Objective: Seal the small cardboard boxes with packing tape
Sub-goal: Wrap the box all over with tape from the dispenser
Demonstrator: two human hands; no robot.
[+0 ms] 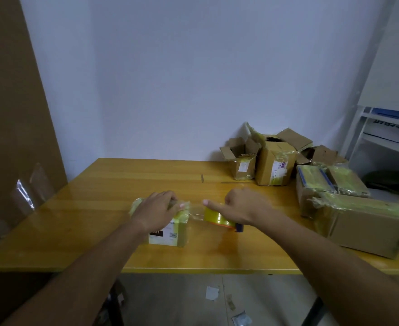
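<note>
My left hand [157, 209] lies on top of the small box [167, 228]. The fingers bend over the top's far edge and press the tape down there, so this grip is closed on the box. The box sits on the counter [88, 222], close to the front edge, with its white label facing me.

A clear strip of tape [196, 211] runs from the box top to the right, flat and level, over to the tape roll [218, 217]. So the strip's long side goes from left to right.

My right hand [245, 208] is just right of the box. Its grip is curled around the yellow roll, and one finger points straight out left along the strip. The roll's blue holder [239, 228] sticks out under my wrist.

Farther right of the box, at the back of the counter, stand open boxes [264, 161] with flaps up. Near them lie bigger taped boxes [358, 220].

The counter is shiny yellow wood. Behind it is a plain pale wall [182, 78]. On the floor [193, 300] under the box lie scraps of paper.
</note>
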